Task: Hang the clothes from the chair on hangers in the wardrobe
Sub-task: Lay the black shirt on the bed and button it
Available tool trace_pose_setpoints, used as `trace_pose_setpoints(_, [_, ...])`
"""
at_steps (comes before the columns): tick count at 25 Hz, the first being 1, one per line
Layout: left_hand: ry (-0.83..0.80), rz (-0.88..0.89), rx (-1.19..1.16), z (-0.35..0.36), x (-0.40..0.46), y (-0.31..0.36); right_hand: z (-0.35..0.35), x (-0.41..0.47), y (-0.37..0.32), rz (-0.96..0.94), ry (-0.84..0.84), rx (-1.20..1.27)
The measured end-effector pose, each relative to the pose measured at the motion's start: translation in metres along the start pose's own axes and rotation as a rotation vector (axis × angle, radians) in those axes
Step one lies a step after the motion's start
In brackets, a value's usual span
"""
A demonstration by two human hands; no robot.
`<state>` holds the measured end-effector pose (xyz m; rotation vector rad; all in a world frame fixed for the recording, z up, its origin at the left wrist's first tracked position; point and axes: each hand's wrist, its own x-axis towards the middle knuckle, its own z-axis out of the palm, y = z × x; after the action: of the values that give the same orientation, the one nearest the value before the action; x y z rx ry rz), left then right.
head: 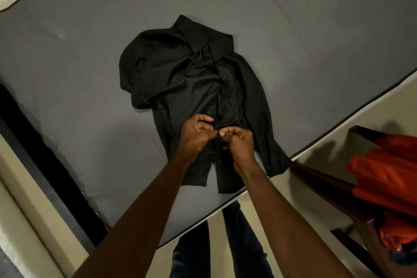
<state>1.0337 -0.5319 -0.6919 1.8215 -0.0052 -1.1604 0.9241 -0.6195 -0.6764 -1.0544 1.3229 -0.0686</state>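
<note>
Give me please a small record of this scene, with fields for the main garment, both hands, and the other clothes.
garment: black shirt, spread on the grey bed, collar away from the person
left hand: pinches the shirt front at the placket
right hand: pinches the same spot, close to the left
buttons: two visible above the hands
other clothes: orange clothes on a wooden chair, at the right
hanger: none in view

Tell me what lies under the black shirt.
The black shirt lies on a grey mattress; both hands pinch its front. Whatever is directly beneath the fabric is covered.
</note>
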Motion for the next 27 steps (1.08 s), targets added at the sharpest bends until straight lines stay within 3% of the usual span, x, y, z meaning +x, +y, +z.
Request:
trace_pose_setpoints(4, [0.026,0.168,0.122,0.002,0.015,0.014,-0.002,0.016,-0.019,-0.042,-0.012,-0.030])
trace_pose_setpoints(8, [0.089,0.113,0.169,0.006,0.032,0.030,-0.004,0.018,-0.023,-0.190,-0.013,-0.165])
trace_pose_setpoints(11, [0.214,0.283,0.350,-0.006,0.027,0.036,-0.007,0.004,-0.015,-0.315,0.075,-0.206])
trace_pose_setpoints(14, [0.016,0.425,0.434,-0.017,0.002,0.022,-0.017,-0.014,0.012,-0.309,0.117,-0.341])
trace_pose_setpoints(17, [-0.168,0.416,0.623,-0.020,-0.021,-0.013,-0.018,-0.021,0.039,-0.231,0.123,-0.502])
trace_pose_setpoints(22, [-0.021,0.415,0.715,-0.017,-0.020,-0.052,0.002,-0.020,0.051,-0.331,0.186,-0.831])
trace_pose_setpoints(27, [-0.056,0.364,0.815,-0.007,-0.009,-0.049,0.005,-0.010,0.050,-0.254,0.236,-0.816])
